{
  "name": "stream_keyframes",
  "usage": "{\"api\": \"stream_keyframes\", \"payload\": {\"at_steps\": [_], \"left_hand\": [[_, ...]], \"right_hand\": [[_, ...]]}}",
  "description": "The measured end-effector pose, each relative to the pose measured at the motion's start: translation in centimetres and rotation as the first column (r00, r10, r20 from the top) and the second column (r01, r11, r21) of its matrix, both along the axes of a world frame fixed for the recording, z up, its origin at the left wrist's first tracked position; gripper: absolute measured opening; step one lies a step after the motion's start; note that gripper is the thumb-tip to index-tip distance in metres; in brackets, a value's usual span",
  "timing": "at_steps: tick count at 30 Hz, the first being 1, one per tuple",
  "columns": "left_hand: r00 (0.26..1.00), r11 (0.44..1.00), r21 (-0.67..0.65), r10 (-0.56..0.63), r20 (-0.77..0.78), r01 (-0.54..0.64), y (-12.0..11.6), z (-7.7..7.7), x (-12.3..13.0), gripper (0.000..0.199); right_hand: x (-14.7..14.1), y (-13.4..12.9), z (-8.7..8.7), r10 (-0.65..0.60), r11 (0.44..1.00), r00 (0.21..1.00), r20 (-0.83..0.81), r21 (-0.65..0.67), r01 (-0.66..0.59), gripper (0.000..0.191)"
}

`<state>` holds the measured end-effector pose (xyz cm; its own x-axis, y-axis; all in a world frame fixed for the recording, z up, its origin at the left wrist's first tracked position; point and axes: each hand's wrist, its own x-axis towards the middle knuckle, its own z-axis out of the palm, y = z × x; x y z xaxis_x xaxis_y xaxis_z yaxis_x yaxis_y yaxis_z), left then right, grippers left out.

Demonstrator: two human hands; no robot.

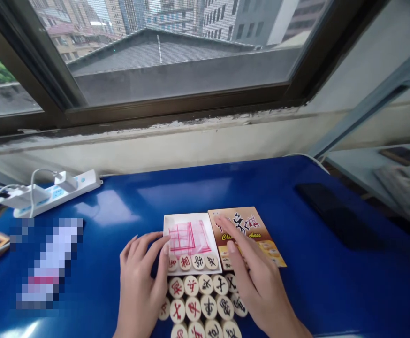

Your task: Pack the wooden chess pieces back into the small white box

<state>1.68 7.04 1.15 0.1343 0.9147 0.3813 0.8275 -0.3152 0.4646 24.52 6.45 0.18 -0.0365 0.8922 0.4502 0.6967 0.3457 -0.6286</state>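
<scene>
Hands frame the chess pieces (201, 305) on the near counter (296, 281): left hand (141, 277) touches the white tray (191, 241), right hand (250, 272) rests flat on the box lid (257, 234); neither grip holds anything.

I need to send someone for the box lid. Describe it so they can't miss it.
On the blue table below the window, look just beyond the round wooden chess pieces. Two flat rectangles lie side by side; the box lid is the right one, under the right hand, brown-orange and printed, unlike the white tray.
</scene>
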Motion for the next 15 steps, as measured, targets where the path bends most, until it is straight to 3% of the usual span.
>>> {"api": "stream_keyframes", "payload": {"at_steps": [10,15], "left_hand": [[0.998,0.999,-0.023,0.031,0.048,-0.030,0.00,-0.02,0.17,0.020],[0.985,0.998,-0.020,0.066,0.162,-0.064,-0.45,0.74,-0.18,0.025]], "right_hand": [[-0.01,-0.19,0.38,-0.014,1.000,0.999,-0.031,-0.004,0.014,0.046],[0.46,-0.40,1.00,-0.050,0.995,0.990,-0.135,0.080,0.061,0.035]]}}
